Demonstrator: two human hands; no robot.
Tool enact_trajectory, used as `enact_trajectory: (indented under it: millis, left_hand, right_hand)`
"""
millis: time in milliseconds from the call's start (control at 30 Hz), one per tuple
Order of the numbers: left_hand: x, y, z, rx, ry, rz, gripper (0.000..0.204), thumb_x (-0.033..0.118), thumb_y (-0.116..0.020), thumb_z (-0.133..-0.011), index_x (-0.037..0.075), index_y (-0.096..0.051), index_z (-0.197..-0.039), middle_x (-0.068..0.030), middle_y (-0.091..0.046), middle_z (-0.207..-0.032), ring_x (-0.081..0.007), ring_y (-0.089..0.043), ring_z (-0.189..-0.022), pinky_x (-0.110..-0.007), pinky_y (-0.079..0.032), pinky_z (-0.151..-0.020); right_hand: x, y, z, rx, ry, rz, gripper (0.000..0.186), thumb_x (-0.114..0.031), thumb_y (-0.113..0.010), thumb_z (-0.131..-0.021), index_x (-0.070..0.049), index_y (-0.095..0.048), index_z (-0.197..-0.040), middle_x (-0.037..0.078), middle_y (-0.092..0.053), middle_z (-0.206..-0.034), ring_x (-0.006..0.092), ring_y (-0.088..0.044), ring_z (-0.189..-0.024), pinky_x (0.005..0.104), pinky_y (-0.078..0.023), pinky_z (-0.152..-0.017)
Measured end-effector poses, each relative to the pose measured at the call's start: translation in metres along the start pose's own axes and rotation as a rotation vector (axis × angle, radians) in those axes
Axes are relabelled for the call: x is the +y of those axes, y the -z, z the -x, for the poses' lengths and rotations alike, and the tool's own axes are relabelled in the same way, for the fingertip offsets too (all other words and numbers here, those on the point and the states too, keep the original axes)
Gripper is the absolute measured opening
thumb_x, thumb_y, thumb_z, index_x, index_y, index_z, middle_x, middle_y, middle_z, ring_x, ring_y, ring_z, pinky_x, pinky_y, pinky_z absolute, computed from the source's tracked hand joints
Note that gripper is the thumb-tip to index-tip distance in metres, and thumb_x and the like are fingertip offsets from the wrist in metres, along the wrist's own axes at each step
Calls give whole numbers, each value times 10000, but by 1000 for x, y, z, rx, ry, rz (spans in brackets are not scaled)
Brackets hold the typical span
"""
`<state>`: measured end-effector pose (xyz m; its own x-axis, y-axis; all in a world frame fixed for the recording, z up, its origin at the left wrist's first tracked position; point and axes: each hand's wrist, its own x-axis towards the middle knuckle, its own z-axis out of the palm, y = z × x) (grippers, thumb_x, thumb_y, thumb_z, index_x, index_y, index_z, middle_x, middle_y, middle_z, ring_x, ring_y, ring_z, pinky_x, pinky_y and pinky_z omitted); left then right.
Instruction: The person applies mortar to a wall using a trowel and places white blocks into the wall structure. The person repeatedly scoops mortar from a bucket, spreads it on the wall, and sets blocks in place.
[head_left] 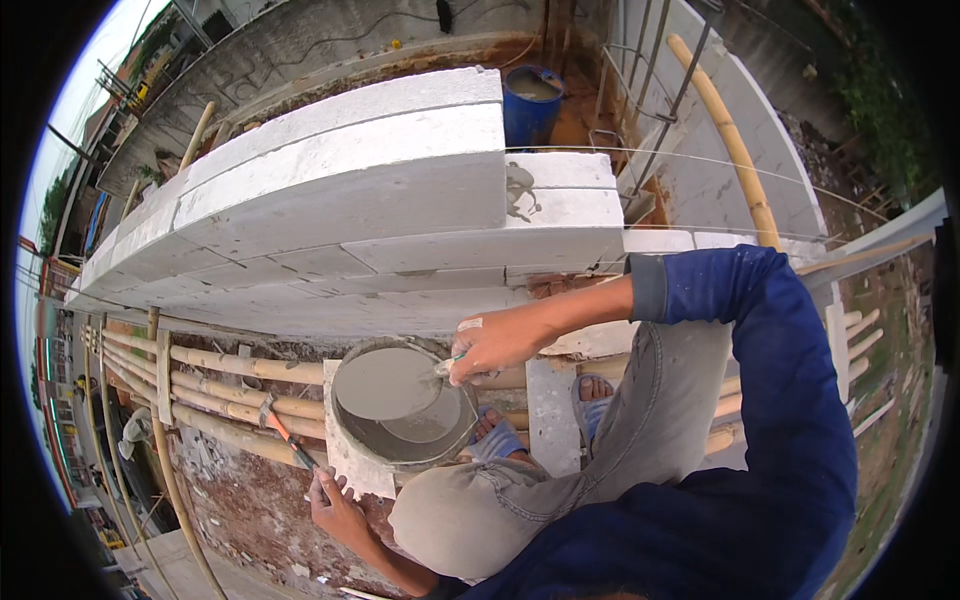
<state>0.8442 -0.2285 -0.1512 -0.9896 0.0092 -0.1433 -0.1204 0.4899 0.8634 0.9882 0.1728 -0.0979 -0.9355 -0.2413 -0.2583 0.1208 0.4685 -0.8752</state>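
My right hand (495,345) is closed round the handle of a trowel (388,383), whose broad grey blade is over a round bucket (338,425). Wet grey mortar (430,420) fills part of the bucket, and the blade hides some of it. At lower left, my left hand (338,508) grips the end of a hammer (290,437) with an orange and black handle. The hammer's head points away from me, above bamboo poles left of the bucket. In front of me runs a wall of pale blocks (350,200), with a mortar smear (520,190) near its stepped end.
The bucket stands on a pale board (345,470) across bamboo poles (250,368). My sandalled feet are right of it, one by another board (552,410). Behind the wall stands a blue barrel (530,110). A string (700,155), steel bars and a slanted bamboo pole (725,130) occupy the right.
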Motion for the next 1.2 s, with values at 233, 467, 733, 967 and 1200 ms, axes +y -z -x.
enact_trajectory:
  millis: [233,467,733,967,1200]
  left_hand:
    - [118,-44,-30,-175,-406,140,414,294,-591,-1125,-61,-696,-1310,-137,-765,-1202,-207,-718,-1050,-353,-575,-925]
    - [310,-182,-38,-486,-1119,255,478,352,-604,-1110,-41,-678,-1372,-211,-712,-1355,-299,-661,-1294,-437,-509,-1108]
    - [395,-339,-91,-512,-1427,-232,629,524,-596,-1061,-19,-685,-1365,-279,-696,-1348,-413,-664,-1253,-458,-477,-1104]
    - [386,-356,-70,-467,-1306,-414,620,560,-515,-1071,15,-775,-1215,-269,-746,-1195,-443,-676,-1167,-525,-498,-1032]
    - [384,-354,-58,-383,-1283,-447,613,557,-518,-1068,22,-776,-1222,-247,-746,-1213,-442,-674,-1169,-520,-499,-1032]
  right_hand:
    - [-25,-9,165,525,-463,-858,269,-232,-614,-1008,26,-676,-967,35,-535,-744,110,-501,-533,297,-427,-480]
    - [-21,-4,186,769,-513,-952,174,-167,-652,-986,7,-657,-982,17,-548,-731,82,-505,-498,278,-397,-382]
    - [-6,4,198,982,-301,-1262,182,-190,-600,-1010,-12,-622,-1044,21,-578,-767,83,-532,-510,283,-427,-388]
    - [56,31,123,1299,-296,-1225,182,-187,-578,-1024,-10,-575,-1065,94,-579,-824,184,-585,-574,377,-487,-417]
    - [51,28,82,1175,-270,-1275,177,-195,-585,-1035,-20,-570,-1060,75,-572,-805,162,-566,-555,337,-432,-384]
